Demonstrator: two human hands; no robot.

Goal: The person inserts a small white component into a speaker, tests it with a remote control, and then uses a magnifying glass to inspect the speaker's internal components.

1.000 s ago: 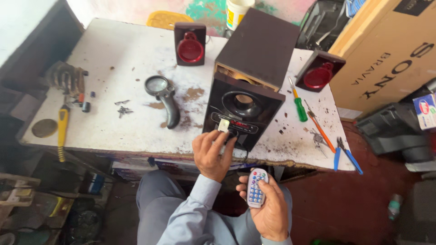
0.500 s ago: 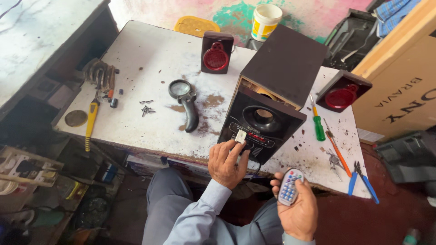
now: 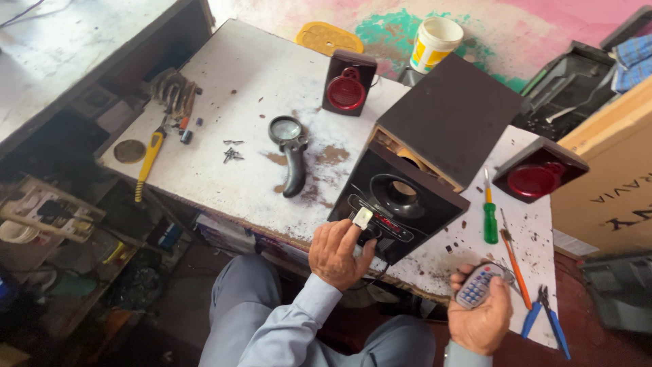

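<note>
A large dark speaker box (image 3: 435,163) lies on the white worktable (image 3: 238,88), its black front panel facing me. My left hand (image 3: 337,253) presses a small white plug-in piece (image 3: 362,217) at the panel's lower left corner with finger and thumb. My right hand (image 3: 481,314) is below the table's front edge and holds a small grey remote control (image 3: 477,285) with blue buttons, thumb over the keys. Two small satellite speakers with red cones stand on the table, one at the back (image 3: 348,83), one at the right (image 3: 538,171).
A black magnifying glass (image 3: 291,153) and loose screws (image 3: 231,153) lie mid-table. A yellow-handled tool (image 3: 148,160) lies at the left, a green screwdriver (image 3: 490,217), an orange screwdriver (image 3: 512,257) and blue pliers (image 3: 543,318) at the right. A paint tub (image 3: 435,42) stands behind; cardboard box (image 3: 611,177) at right.
The view has shifted and drawn closer to the table. My left hand stays at the panel's corner on the white piece. My right hand has kept hold of the remote.
</note>
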